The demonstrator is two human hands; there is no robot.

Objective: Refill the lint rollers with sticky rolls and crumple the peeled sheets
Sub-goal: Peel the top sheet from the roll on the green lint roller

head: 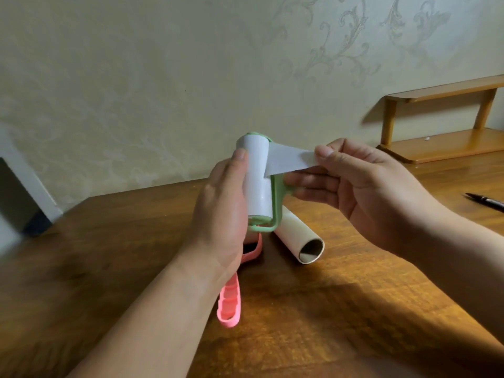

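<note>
Our left hand [223, 203] grips the refilled green roller [257, 175]; our right hand [362, 181] pinches its half-peeled sheet [289, 159]. Below them, the pink roller [230, 304] awaits the spare roll [300, 238]; nothing crumpled yet.

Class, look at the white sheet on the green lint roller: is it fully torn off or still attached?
Still attached. The sheet stretches from the roll to the right hand, which pinches its free end; the left hand grips the roll.

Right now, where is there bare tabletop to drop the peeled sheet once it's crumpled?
Bare wood lies far left of the left hand, and near right between the cardboard-cored sticky roll and the black pen. Crowded centre: the pink plastic roller handle beside that roll.
</note>
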